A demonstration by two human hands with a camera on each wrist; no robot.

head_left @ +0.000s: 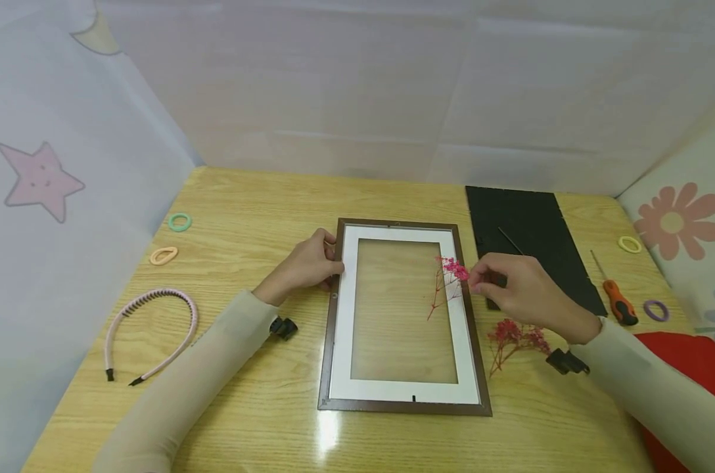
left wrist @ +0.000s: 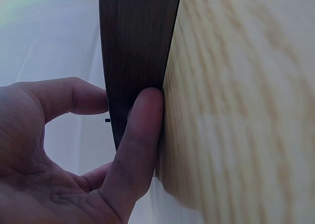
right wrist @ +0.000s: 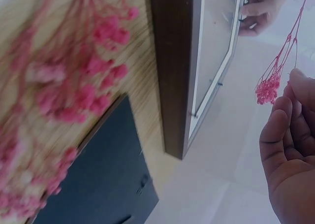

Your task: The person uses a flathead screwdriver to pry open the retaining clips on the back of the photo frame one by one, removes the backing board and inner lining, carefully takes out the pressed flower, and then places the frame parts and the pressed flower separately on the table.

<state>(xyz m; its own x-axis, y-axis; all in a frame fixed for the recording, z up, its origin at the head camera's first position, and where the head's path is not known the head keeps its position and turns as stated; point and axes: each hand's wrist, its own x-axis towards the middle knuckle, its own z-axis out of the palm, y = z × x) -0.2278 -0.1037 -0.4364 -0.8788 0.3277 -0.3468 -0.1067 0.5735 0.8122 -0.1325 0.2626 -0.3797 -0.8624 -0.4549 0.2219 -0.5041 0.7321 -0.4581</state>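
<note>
A brown picture frame (head_left: 328,341) with a white mat (head_left: 393,392) and a see-through middle lies flat on the wooden table. My left hand (head_left: 310,264) grips its left side near the top; in the left wrist view, fingers hold the dark edge (left wrist: 135,42). Between the thumb and fingertips of my right hand (head_left: 514,286) is a sprig of pink dried flowers (head_left: 454,269), held over the frame's right side. Its thin red stem points down toward the frame's middle. A second pink sprig (head_left: 509,334) lies on the table below my right hand, blurred in the right wrist view.
Behind my right hand lies a black backing board (head_left: 511,217) with a thin dark rod (head_left: 510,240) on it. Farther right are an orange-handled screwdriver (head_left: 618,302), a purple ring (head_left: 656,310) and red cloth (head_left: 689,358). A pink headband (head_left: 162,292) and green ring (head_left: 179,222) lie left.
</note>
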